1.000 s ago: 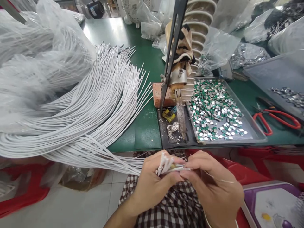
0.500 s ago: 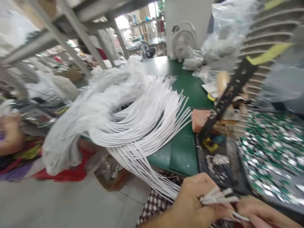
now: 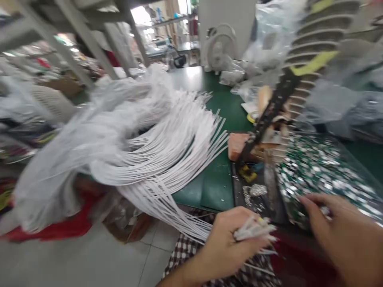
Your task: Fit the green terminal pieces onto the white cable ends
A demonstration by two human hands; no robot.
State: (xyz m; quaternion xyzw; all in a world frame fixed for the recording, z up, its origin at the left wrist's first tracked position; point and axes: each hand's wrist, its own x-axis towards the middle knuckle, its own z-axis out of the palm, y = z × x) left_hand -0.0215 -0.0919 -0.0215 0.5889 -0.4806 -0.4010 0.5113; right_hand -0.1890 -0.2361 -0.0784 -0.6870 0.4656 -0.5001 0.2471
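The left hand [image 3: 226,241] clasped white cables [image 3: 143,161].
At right, the right hand [image 3: 344,235] was near small circuit boards [image 3: 321,167]; its fingers' hold I could not tell.

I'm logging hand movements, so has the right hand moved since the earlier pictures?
Yes. The right hand has moved away from the left hand, toward the tray of small pieces; it now overlaps the near part in view.

Right hand [image 3: 344,233] away from white cables [image 3: 254,232], now at small green boards [image 3: 317,167]
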